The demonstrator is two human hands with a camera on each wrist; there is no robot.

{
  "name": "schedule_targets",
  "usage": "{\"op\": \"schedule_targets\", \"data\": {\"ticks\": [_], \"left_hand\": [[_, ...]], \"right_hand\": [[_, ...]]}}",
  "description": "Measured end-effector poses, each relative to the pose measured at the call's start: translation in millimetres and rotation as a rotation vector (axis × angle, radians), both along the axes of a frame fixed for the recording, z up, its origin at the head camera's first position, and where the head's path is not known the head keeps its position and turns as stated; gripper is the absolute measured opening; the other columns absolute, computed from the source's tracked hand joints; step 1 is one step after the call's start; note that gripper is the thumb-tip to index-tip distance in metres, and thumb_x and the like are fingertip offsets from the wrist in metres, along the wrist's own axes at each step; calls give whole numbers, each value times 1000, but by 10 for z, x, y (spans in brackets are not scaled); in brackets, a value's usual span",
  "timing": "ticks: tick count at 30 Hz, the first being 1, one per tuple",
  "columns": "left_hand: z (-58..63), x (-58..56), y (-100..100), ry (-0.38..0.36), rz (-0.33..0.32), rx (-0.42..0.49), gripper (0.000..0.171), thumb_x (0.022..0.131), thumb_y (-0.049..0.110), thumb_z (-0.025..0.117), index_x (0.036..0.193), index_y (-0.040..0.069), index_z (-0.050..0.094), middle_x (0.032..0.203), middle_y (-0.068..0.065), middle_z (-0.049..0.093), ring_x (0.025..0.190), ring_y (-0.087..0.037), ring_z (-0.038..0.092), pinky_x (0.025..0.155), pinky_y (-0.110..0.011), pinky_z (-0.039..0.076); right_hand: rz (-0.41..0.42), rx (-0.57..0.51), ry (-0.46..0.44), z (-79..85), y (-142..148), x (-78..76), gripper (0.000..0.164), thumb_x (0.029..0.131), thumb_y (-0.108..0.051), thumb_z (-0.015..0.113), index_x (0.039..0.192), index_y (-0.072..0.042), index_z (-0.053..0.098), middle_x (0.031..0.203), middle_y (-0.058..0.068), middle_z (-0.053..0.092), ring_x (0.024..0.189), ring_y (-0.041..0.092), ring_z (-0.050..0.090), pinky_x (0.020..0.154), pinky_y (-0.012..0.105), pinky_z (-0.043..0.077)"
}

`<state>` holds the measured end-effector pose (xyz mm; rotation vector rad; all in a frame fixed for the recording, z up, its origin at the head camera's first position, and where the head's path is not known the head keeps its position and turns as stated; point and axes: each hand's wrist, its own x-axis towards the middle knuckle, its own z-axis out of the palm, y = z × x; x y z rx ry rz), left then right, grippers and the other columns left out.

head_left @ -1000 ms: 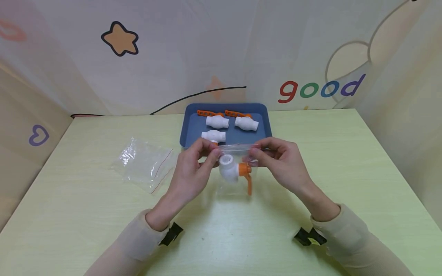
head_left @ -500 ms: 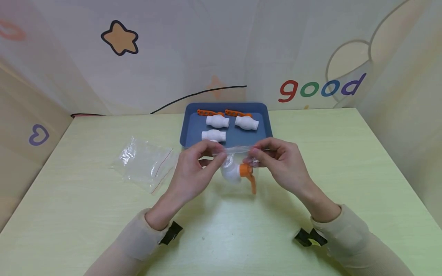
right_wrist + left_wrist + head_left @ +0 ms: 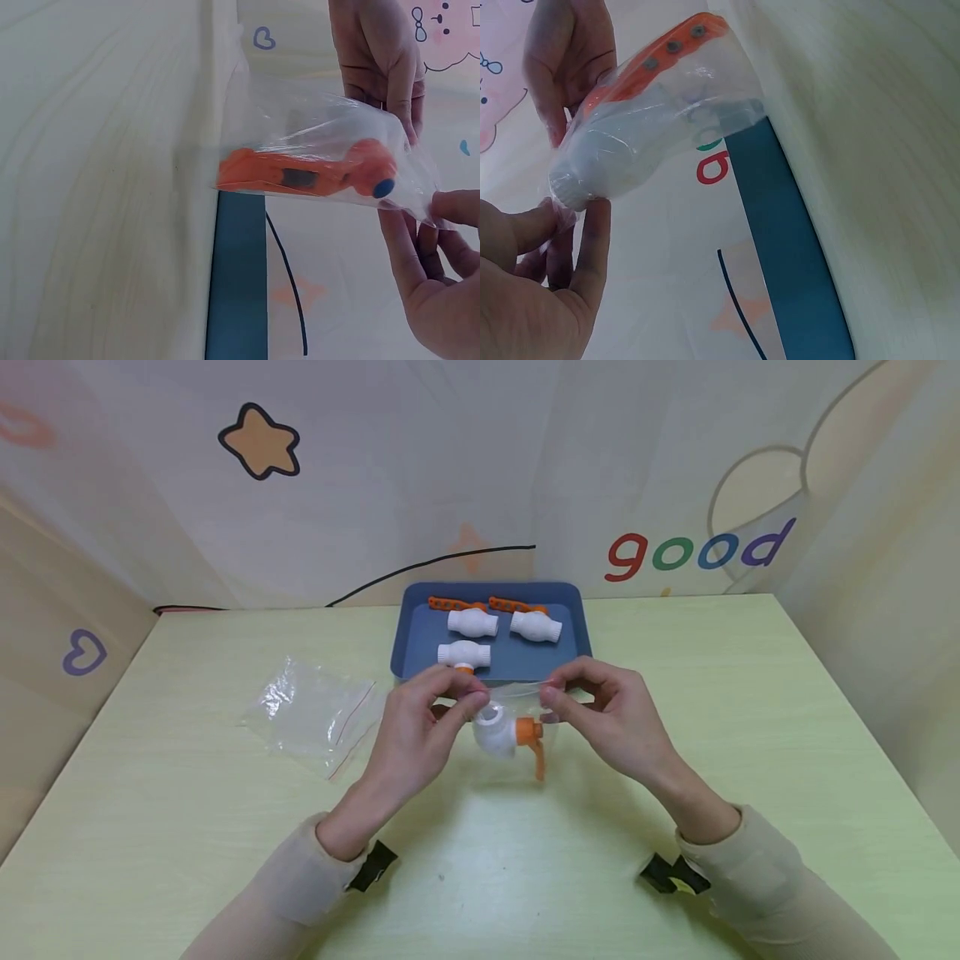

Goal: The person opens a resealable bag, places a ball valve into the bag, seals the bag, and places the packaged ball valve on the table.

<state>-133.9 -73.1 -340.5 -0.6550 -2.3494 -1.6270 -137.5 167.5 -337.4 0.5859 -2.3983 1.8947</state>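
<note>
Pinching a clear bag (image 3: pixel 516 692) at center frame, left hand (image 3: pixel 414 724) and right hand (image 3: pixel 621 720), fingers curled, hold the bagged white valve (image 3: pixel 492 737) below and between them, its orange lever (image 3: pixel 538 758) pointing down, nearer the right.

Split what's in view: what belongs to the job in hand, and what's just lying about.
Job in hand:
left hand
right hand
clear bag, pinched by both hands
white-and-orange valve inside it

Lying about, though perhaps meant for use:
blue tray
three similar valves in it
flat clear plastic on the table
</note>
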Motion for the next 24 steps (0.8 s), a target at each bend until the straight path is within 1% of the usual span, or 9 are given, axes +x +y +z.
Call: {"op": "schedule_targets", "data": {"ticks": [3,8,11,14,17,20,22,24], "left_hand": [[-4,1,1,20,-3,-9,3,95,3,73,97,4,75,88,-1,67,81,-13,65,63,-32,57],[-13,7,3,33,-19,-16,4,94,2,75,96,5,75,87,0,68,80,-12,64,65,-36,58],[-10,13,4,33,-25,-33,4,94,2,74,97,5,75,89,0,68,82,-12,63,66,-35,58],[-8,20,10,42,-37,-68,5,95,2,73,99,4,73,92,-1,68,85,-13,63,68,-32,58],[-9,24,16,58,-55,-97,4,96,2,72,100,4,72,94,-1,67,87,-12,63,72,-29,59],[-16,19,16,74,-73,-108,3,96,2,71,99,4,71,95,-2,67,87,-12,63,76,-28,59],[-19,10,12,99,-83,-125,3,97,3,70,99,4,71,95,-2,68,88,-12,64,78,-28,58],[-26,-1,5,133,-93,-146,3,97,3,69,99,4,71,95,-1,68,87,-12,63,78,-30,58]], "right_hand": [[20,47,20,4,10,2,11,97,-2,70,108,0,71,100,10,68,84,31,69,76,34,61],[39,137,87,7,18,13,10,95,-5,74,104,-5,77,97,2,70,83,23,66,69,27,57],[21,176,138,16,17,18,9,92,-3,77,101,-7,79,91,0,67,81,19,64,65,26,55],[0,206,178,27,10,23,9,90,-2,79,98,-7,79,85,-1,64,78,18,63,64,26,53],[-17,236,201,32,5,33,8,89,-1,80,95,-7,79,82,-2,63,74,17,61,61,25,49],[-26,260,214,38,3,47,8,89,-1,80,94,-7,78,81,-4,63,72,16,59,58,25,46],[-25,269,222,43,-1,52,8,89,-1,80,93,-7,78,81,-4,63,71,16,59,57,26,45],[-21,272,228,48,-3,56,9,88,0,80,93,-7,78,81,-4,63,71,16,59,57,26,45]]}}
